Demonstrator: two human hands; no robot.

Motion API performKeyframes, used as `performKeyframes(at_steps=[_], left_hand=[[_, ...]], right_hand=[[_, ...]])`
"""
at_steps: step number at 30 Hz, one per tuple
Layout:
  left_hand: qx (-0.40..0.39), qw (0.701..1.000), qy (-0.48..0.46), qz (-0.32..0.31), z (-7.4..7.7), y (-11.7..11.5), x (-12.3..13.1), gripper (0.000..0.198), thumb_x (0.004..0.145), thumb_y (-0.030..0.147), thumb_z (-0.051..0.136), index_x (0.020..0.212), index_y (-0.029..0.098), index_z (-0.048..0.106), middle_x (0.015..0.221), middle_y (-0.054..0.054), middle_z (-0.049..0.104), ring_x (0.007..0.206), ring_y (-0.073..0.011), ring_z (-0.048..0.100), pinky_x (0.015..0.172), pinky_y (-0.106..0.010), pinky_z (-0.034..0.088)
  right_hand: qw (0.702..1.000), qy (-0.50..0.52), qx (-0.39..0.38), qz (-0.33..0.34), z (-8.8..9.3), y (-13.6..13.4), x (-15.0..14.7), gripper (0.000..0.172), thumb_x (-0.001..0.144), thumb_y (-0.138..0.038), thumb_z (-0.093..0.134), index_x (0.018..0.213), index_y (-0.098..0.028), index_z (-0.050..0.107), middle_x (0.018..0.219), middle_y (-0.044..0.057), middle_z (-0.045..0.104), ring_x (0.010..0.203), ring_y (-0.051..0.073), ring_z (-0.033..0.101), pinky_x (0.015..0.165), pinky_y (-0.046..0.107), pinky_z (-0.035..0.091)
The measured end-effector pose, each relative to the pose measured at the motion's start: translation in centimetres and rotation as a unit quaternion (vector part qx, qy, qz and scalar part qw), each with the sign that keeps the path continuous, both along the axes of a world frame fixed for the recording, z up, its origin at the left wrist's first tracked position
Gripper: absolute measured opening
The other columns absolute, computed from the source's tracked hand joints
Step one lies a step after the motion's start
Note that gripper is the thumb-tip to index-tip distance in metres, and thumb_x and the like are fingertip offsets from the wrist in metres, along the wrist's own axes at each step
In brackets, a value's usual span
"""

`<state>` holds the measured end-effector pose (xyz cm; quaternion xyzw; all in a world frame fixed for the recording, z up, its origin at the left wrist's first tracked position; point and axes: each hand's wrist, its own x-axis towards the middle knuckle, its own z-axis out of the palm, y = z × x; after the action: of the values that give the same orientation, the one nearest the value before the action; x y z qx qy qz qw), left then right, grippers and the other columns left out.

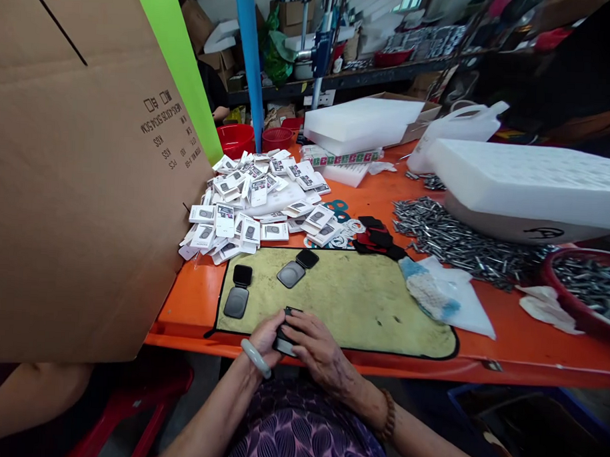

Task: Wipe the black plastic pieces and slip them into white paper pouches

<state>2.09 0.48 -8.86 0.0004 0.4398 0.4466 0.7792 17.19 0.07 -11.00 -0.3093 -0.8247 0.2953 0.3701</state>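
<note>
My left hand [264,336] and my right hand [315,345] meet at the near edge of a yellow-green mat [362,300], both closed around one small black hinged case [284,340]. Two more black cases lie open on the mat: one at the left [238,292], one further back near the middle [297,268]. A pale bangle circles my left wrist and a bead bracelet my right. Behind the mat lies a heap of small white printed packets [256,203].
A large brown cardboard box [71,174] stands at the left. On the orange table [521,343] are a pile of small metal parts [449,240], white foam slabs [531,180], a red bowl of metal parts [590,288], black pieces [379,239] and a cloth [433,293].
</note>
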Motion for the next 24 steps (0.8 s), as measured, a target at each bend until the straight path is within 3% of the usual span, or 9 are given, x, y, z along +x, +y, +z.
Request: performKeyframes(at_steps=[2, 4, 6, 8, 11, 14, 17, 20, 24], left_hand=[[0.063, 0.997, 0.039, 0.014, -0.4, -0.1, 0.6, 0.028, 0.074, 0.035, 0.076, 0.087, 0.013, 0.066, 0.078, -0.003, 0.068, 0.066, -0.0112, 0.061, 0.062, -0.02, 0.046], [0.116, 0.99, 0.077, 0.004, -0.9, 0.1, 1.1, 0.041, 0.07, 0.047, 0.077, 0.09, 0.014, 0.066, 0.083, -0.004, 0.068, 0.073, -0.0145, 0.061, 0.067, -0.024, 0.046], [0.14, 0.983, 0.121, -0.017, -1.3, 0.5, 1.3, 0.048, 0.066, 0.055, 0.076, 0.088, 0.014, 0.064, 0.082, -0.004, 0.066, 0.074, -0.0161, 0.059, 0.068, -0.026, 0.044], [0.147, 0.97, 0.191, -0.023, -1.7, 1.0, 1.2, 0.049, 0.063, 0.056, 0.077, 0.084, 0.015, 0.061, 0.078, -0.002, 0.062, 0.071, -0.0148, 0.056, 0.066, -0.026, 0.042], [0.152, 0.944, 0.292, -0.02, -2.2, 1.2, 0.3, 0.05, 0.059, 0.056, 0.079, 0.083, 0.017, 0.058, 0.077, 0.0, 0.058, 0.069, -0.0123, 0.053, 0.063, -0.024, 0.041], [0.14, 0.939, 0.312, -0.031, -2.6, 1.0, -1.1, 0.055, 0.057, 0.061, 0.077, 0.081, 0.016, 0.057, 0.077, -0.001, 0.059, 0.065, -0.011, 0.054, 0.061, -0.024, 0.041], [0.127, 0.94, 0.315, -0.031, -3.0, 0.6, -2.2, 0.059, 0.055, 0.065, 0.076, 0.079, 0.015, 0.058, 0.074, -0.002, 0.06, 0.062, -0.0101, 0.054, 0.058, -0.023, 0.042], [0.127, 0.943, 0.306, -0.022, -3.3, 0.5, -2.5, 0.062, 0.052, 0.066, 0.077, 0.081, 0.014, 0.057, 0.073, -0.001, 0.061, 0.06, -0.0102, 0.056, 0.057, -0.023, 0.043], [0.126, 0.947, 0.294, -0.007, -3.6, 1.0, -2.5, 0.064, 0.049, 0.064, 0.08, 0.083, 0.015, 0.056, 0.075, -0.001, 0.062, 0.061, -0.0113, 0.061, 0.059, -0.024, 0.047]], right_hand=[[0.993, 0.05, -0.066, -0.087, -0.6, 0.7, -0.6, 0.025, 0.093, -0.032, 0.049, 0.108, -0.024, 0.069, 0.12, 0.01, 0.063, 0.118, 0.023, 0.055, 0.102, 0.043, 0.046], [0.97, 0.094, -0.162, -0.158, -1.1, 1.6, -1.0, 0.026, 0.085, -0.034, 0.06, 0.107, -0.022, 0.067, 0.114, 0.01, 0.064, 0.105, 0.023, 0.061, 0.091, 0.04, 0.052], [0.94, 0.135, -0.27, -0.157, -1.6, 2.9, -0.9, 0.038, 0.077, -0.037, 0.067, 0.111, -0.021, 0.063, 0.107, 0.009, 0.067, 0.094, 0.021, 0.064, 0.082, 0.037, 0.055], [0.911, 0.165, -0.359, -0.124, -2.0, 4.4, 0.1, 0.04, 0.073, -0.039, 0.069, 0.108, -0.021, 0.063, 0.098, 0.006, 0.07, 0.086, 0.02, 0.066, 0.076, 0.033, 0.055], [0.889, 0.154, -0.409, -0.135, -2.9, 7.1, 3.4, 0.04, 0.071, -0.04, 0.069, 0.104, -0.019, 0.064, 0.086, 0.004, 0.07, 0.077, 0.019, 0.065, 0.067, 0.031, 0.053], [0.917, -0.003, -0.359, -0.174, -3.9, 9.9, 7.3, 0.034, 0.071, -0.036, 0.065, 0.099, -0.017, 0.065, 0.077, 0.003, 0.068, 0.07, 0.019, 0.062, 0.065, 0.031, 0.049], [0.943, -0.196, -0.188, -0.19, -4.5, 12.5, 8.7, 0.02, 0.078, -0.032, 0.06, 0.09, -0.017, 0.067, 0.084, 0.009, 0.068, 0.083, 0.023, 0.062, 0.079, 0.035, 0.047], [0.944, -0.247, -0.095, -0.196, -4.3, 15.1, 6.5, 0.027, 0.084, -0.033, 0.056, 0.102, -0.015, 0.064, 0.104, 0.015, 0.065, 0.101, 0.027, 0.059, 0.091, 0.037, 0.042], [0.926, -0.244, -0.158, -0.24, -3.7, 18.5, 1.9, 0.046, 0.076, -0.037, 0.068, 0.113, -0.011, 0.057, 0.117, 0.019, 0.059, 0.11, 0.031, 0.054, 0.092, 0.039, 0.042]])
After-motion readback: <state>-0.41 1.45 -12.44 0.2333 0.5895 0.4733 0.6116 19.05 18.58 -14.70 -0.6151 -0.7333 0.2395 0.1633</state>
